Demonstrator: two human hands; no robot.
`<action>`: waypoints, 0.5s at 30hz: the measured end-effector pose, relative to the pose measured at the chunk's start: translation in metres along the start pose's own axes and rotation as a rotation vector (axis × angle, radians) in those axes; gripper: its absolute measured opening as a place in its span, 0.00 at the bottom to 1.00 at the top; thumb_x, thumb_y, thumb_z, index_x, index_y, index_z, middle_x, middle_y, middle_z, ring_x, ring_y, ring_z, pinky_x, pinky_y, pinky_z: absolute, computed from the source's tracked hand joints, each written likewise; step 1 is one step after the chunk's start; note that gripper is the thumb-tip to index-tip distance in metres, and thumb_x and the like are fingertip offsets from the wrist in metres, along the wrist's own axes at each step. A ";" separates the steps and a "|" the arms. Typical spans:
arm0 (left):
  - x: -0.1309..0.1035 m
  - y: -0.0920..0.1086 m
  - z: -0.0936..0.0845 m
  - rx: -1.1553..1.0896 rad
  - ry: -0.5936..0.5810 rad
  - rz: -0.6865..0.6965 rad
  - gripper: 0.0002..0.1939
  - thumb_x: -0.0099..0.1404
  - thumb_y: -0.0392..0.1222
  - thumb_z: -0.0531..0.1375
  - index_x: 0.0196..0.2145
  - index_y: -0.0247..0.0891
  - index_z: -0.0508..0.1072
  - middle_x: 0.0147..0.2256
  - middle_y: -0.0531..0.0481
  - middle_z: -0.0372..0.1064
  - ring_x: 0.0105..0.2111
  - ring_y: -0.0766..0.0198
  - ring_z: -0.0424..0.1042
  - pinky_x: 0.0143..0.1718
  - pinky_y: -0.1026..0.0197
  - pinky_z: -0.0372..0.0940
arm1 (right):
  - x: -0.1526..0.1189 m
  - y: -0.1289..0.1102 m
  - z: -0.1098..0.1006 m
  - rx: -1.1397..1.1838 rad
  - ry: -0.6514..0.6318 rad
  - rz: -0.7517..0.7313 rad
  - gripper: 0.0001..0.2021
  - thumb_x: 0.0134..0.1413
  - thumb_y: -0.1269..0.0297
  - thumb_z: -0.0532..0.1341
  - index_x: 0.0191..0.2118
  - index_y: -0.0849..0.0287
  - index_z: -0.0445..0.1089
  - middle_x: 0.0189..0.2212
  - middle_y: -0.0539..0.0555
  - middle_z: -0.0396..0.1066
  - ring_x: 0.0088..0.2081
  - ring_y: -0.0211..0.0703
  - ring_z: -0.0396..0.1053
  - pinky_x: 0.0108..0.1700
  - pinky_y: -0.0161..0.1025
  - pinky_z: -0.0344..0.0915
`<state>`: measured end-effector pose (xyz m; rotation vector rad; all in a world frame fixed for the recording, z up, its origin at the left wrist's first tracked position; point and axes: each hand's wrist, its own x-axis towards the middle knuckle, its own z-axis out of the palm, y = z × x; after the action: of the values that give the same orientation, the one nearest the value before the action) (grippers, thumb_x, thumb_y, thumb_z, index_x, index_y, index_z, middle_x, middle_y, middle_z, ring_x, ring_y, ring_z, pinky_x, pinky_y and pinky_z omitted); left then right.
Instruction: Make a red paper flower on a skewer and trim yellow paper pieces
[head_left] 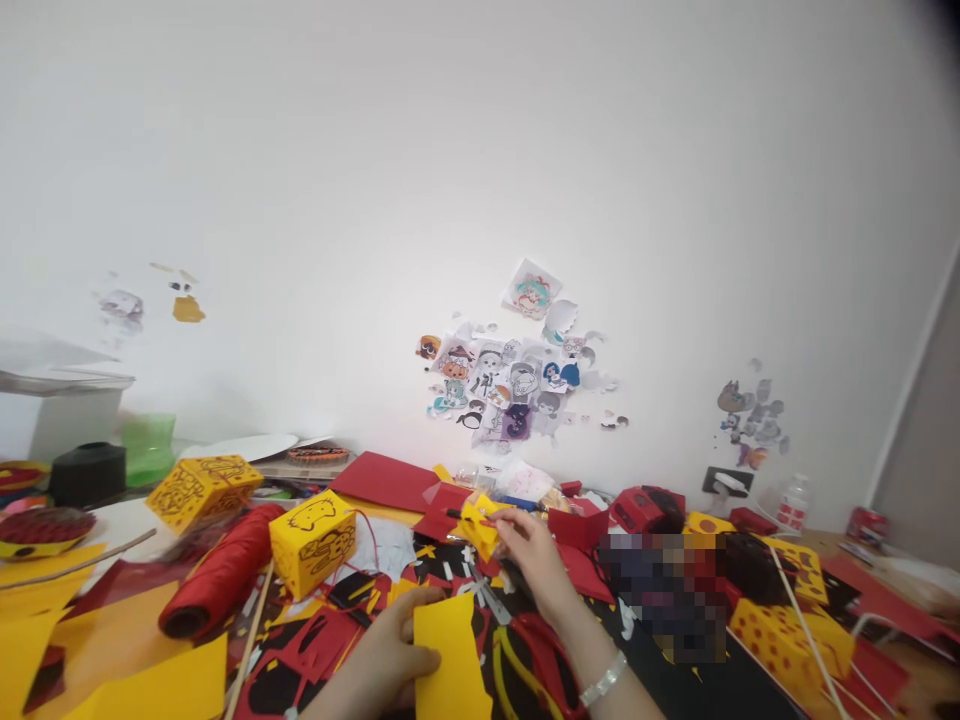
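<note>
My left hand [397, 655] grips a yellow sheet of paper [454, 655] by its left side, thumb on the front. My right hand [534, 555] reaches farther forward, its fingertips pinched on a thin, dark pen-like stick [456, 514]. Directly behind those fingers is a crumpled or cut yellow paper piece [477, 535]; whether they also touch it, I cannot tell. Scissors [491, 600] lie between my hands among black, red and yellow scraps. Red-and-yellow handles [517, 670] show beneath my right forearm.
Left of my hands stand decorated yellow boxes [313, 540] and a large red thread spool [225, 570]. A wooden stick [251, 640] lies nearby. Red card [390, 482] is at the back, against the wall with stickers. More yellow boxes [787, 640] and a bottle [793, 503] are on the right.
</note>
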<state>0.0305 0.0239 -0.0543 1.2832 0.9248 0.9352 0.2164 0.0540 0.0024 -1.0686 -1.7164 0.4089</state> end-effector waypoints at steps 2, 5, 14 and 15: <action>0.002 -0.006 0.000 0.075 0.058 0.048 0.26 0.42 0.27 0.50 0.43 0.35 0.63 0.35 0.45 0.73 0.35 0.57 0.74 0.37 0.56 0.68 | -0.009 0.004 -0.015 0.283 0.079 0.102 0.14 0.52 0.58 0.57 0.42 0.61 0.68 0.34 0.56 0.71 0.31 0.41 0.68 0.33 0.37 0.65; 0.001 -0.010 -0.001 0.497 0.195 0.211 0.24 0.40 0.26 0.53 0.38 0.35 0.68 0.39 0.44 0.71 0.40 0.56 0.71 0.43 0.56 0.65 | -0.017 0.017 -0.030 0.688 0.270 0.262 0.18 0.39 0.59 0.67 0.37 0.62 0.69 0.25 0.50 0.68 0.23 0.35 0.63 0.25 0.32 0.61; 0.007 0.007 0.013 0.468 0.186 0.374 0.25 0.48 0.51 0.62 0.44 0.40 0.71 0.47 0.42 0.69 0.48 0.52 0.67 0.50 0.53 0.62 | -0.015 0.033 -0.008 0.865 0.423 0.350 0.17 0.39 0.51 0.65 0.27 0.59 0.63 0.18 0.44 0.59 0.20 0.32 0.59 0.23 0.31 0.59; 0.014 0.009 0.019 0.335 0.165 0.320 0.26 0.47 0.53 0.62 0.43 0.38 0.70 0.43 0.41 0.72 0.43 0.53 0.70 0.44 0.55 0.66 | -0.017 0.030 -0.001 0.879 0.397 0.349 0.17 0.38 0.51 0.66 0.27 0.59 0.64 0.18 0.44 0.60 0.20 0.32 0.59 0.23 0.31 0.59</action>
<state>0.0527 0.0307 -0.0447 1.6931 1.0543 1.1823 0.2329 0.0567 -0.0278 -0.7080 -0.8300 0.9861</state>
